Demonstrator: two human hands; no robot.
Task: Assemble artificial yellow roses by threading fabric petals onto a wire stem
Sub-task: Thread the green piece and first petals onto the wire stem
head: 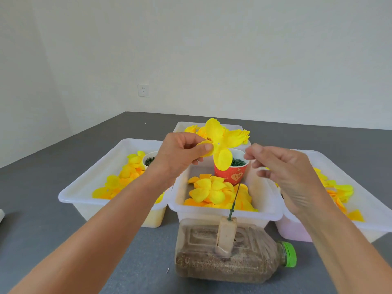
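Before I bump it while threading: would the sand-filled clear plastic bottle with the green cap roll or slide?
The sand-filled clear plastic bottle probably stays put: its flat, squarish side rests on the grey table. The fill likely makes it heavy, anchoring the thin green wire stem.

We can't see the wire stem [235,198] top behind the right hand [284,172] (grip unclear); white object [1,216] cut off left.

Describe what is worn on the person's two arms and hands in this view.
Nothing shows as worn. Both forearms are bare along all that the view shows, with no sleeve edge in sight. The left hand and right hand carry no gloves, and no ring, watch or bracelet is visible on the fingers or wrists.
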